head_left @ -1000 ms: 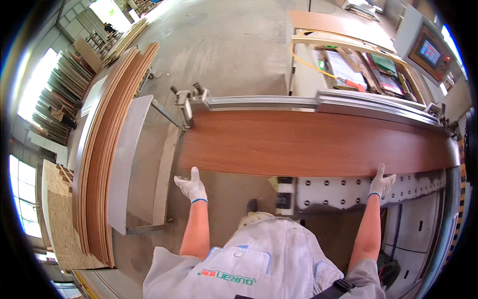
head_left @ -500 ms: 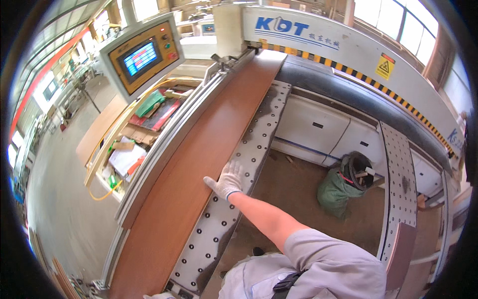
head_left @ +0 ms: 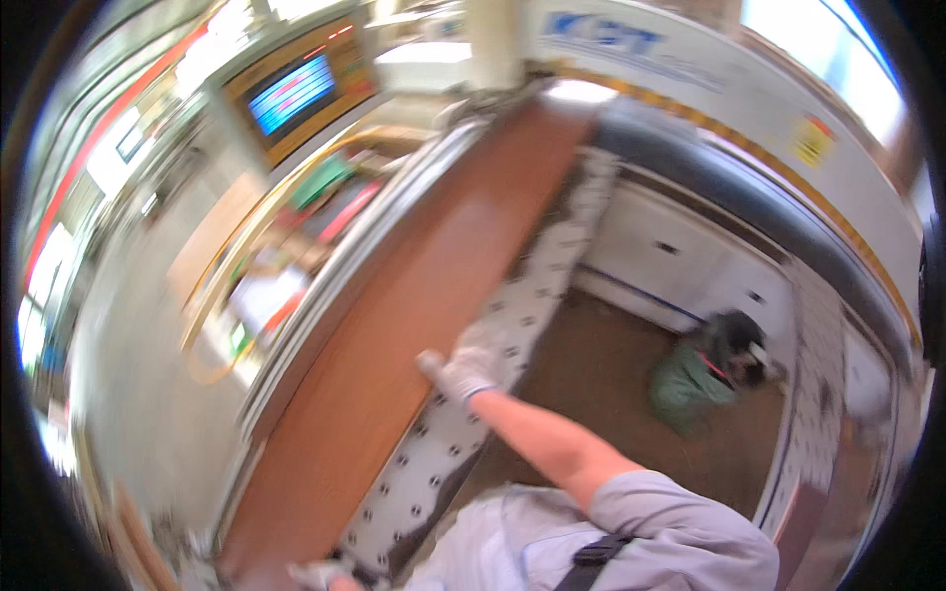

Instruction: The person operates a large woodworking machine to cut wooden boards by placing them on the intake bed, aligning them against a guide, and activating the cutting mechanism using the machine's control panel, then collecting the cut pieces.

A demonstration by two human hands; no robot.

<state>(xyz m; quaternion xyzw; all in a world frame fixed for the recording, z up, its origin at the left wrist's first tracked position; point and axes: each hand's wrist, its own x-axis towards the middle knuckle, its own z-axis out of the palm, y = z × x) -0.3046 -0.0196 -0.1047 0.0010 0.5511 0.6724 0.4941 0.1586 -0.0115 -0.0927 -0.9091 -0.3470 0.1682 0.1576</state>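
A long reddish-brown wooden board (head_left: 394, 364) lies along a metal guide rail and over a white perforated support table (head_left: 507, 320). Its far end reaches under the big white machine. My right hand (head_left: 465, 372), in a pale work glove, rests at the board's right edge, thumb over the wood and the other fingers stretched out above the support table. At the lower edge, my left hand (head_left: 320, 575), also gloved, is by the board's near end. Blur and the picture's edge hide how its fingers lie.
A control panel with a lit screen (head_left: 293, 96) stands at the upper left, above a shelf of scraps (head_left: 271, 286). The white machine beam (head_left: 690, 74) spans the back. On the floor at right sits a green sack (head_left: 690, 384). Another perforated support (head_left: 818, 364) stands farther right.
The whole view has shifted and blurred, with the surroundings now farther right in the picture. My left hand shows more at the lower edge. My right hand stays at the board's edge.
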